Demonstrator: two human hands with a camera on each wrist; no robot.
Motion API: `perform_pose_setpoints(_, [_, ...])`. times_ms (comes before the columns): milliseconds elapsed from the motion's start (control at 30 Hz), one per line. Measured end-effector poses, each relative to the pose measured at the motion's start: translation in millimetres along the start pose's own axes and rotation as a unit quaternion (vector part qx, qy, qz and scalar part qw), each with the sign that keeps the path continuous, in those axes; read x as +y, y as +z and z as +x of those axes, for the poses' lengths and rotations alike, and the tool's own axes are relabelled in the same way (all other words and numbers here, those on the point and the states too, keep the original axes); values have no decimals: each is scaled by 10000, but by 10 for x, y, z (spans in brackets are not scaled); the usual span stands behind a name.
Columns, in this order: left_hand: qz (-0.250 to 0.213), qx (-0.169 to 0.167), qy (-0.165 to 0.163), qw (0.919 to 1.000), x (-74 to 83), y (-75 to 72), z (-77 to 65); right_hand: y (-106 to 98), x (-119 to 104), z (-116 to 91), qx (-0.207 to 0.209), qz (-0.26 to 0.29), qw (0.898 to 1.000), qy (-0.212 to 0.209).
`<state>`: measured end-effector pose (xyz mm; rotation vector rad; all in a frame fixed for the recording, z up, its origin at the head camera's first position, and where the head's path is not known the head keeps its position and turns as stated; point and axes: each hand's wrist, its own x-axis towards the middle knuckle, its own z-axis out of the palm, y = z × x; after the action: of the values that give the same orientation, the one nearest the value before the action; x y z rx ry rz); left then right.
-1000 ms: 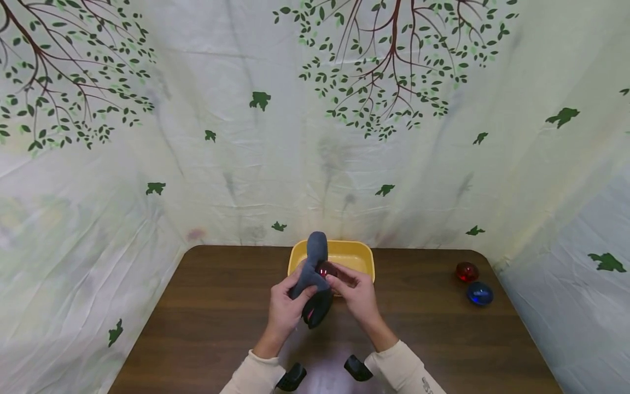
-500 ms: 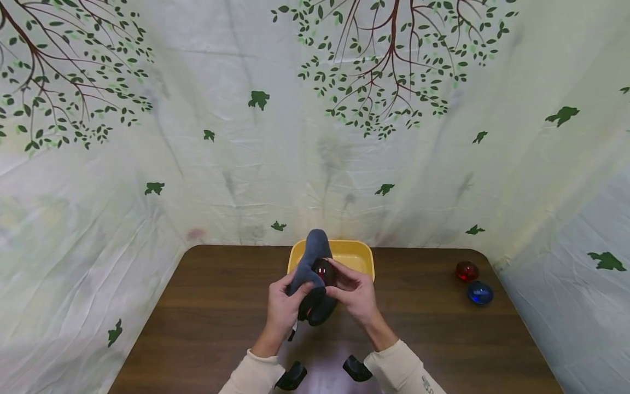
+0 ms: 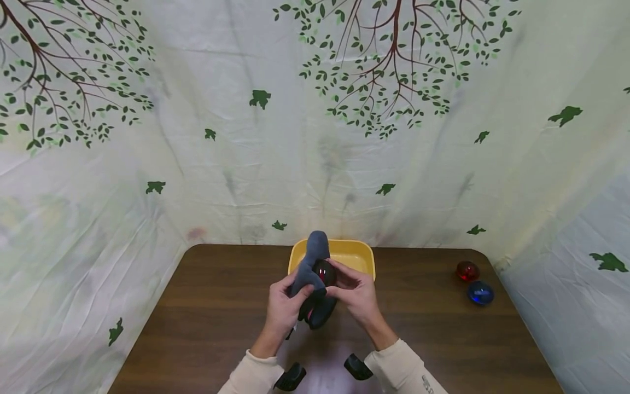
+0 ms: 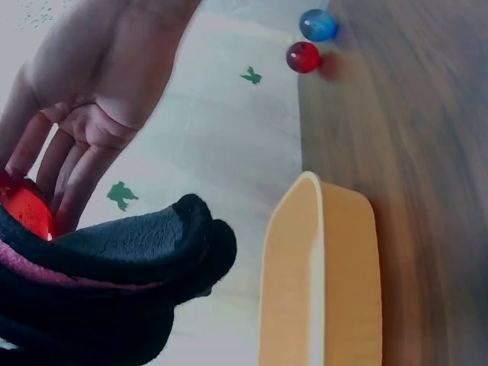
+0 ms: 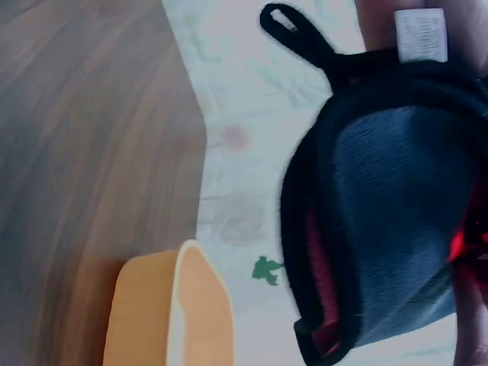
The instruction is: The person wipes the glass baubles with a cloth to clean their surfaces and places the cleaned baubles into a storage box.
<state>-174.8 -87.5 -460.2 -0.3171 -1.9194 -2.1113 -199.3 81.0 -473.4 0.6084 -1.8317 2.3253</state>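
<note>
In the head view my left hand (image 3: 282, 311) grips a grey-blue oven mitt (image 3: 315, 249) with black trim, its thumb lying on the near side. A dark red glassy ball (image 3: 325, 272) sits against the mitt's fabric. My right hand (image 3: 357, 294) pinches the ball at its right side, thumb tip by the black trim. The left wrist view has the right hand (image 4: 95, 84) with its fingers behind the bright red ball (image 4: 27, 210). Pink lining, a hanging loop and a white tag show on the mitt (image 5: 404, 221) in the right wrist view.
A yellow tray (image 3: 361, 244) stands behind the hands at the table's far edge. A second red ball (image 3: 467, 271) and a blue ball (image 3: 480, 293) lie together at the right on the brown table (image 3: 423, 328). A leaf-printed curtain (image 3: 275, 164) hangs behind.
The mitt has turned in the hands, its lower end shifting right, and more of the red ball shows than a second ago. Over the last half second both hands hardly move.
</note>
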Motion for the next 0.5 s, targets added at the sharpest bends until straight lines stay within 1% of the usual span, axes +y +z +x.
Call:
perform_pose_setpoints(67, [204,-93,320,9992,-18,-8,6,9,-11,-1,145,-91,9992,364])
perform_pose_setpoints(133, [371,-219,684,9967,-38,-19,15,14,-24,7,194,-137,9975,663])
perform_pose_setpoints(200, [603,-306,1131,9913,-65,-30,23,20,-44,20,211,-131,9947,994])
perform_pose_setpoints(233, [748,-352,1367,9872,-36,-27,23,24,-54,29,233,-113,9929,1164])
perform_pose_setpoints(300, [998,-408,1640,9806,2,-22,21,30,-72,51,265,-148,9887,1469])
perform_pose_setpoints(367, [1160,-414,1821,9755,-1,-22,21,30,-89,67,267,-195,9852,1681])
perform_pose_setpoints(400, [1214,-397,1851,9744,2,-20,22,27,-93,73,231,-227,9845,1726])
perform_pose_setpoints(433, [1190,-396,1837,9749,-1,-20,23,26,-95,75,189,-220,9846,1724])
perform_pose_setpoints(500, [1020,-338,1694,9797,-79,-33,28,19,-96,70,26,-130,9871,1598])
